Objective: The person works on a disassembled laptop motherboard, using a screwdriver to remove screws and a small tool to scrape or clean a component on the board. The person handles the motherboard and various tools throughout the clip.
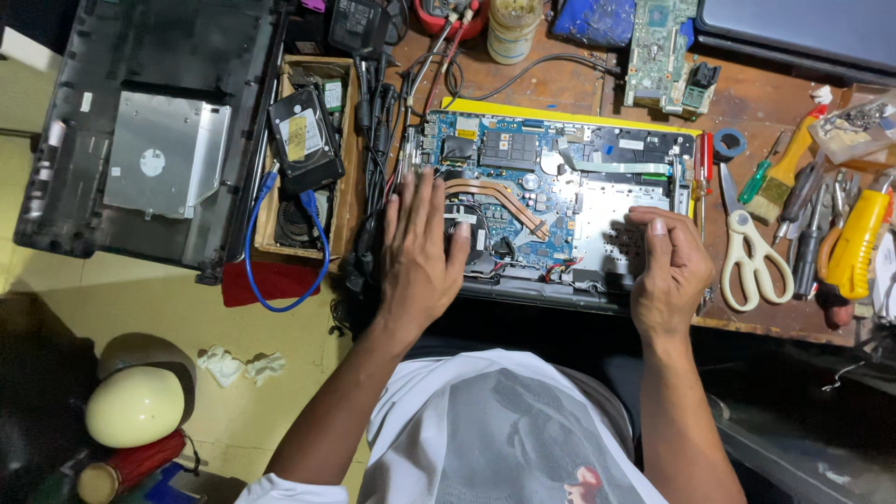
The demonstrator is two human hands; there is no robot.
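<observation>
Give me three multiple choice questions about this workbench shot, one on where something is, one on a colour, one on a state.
1. Where do the scissors lie?
A. right of the right hand
B. on the floor
C. inside the wooden box

2. What colour is the cable hanging from the hard drive?
A. red
B. blue
C. green

3. How is the left hand?
A. fist closed on a screwdriver
B. flat, fingers spread on the opened laptop
C. off the bench

Answers: A, they rest on the bench beside that hand; B, the loop is plainly blue; B, the palm lies open over the fan area.
</observation>
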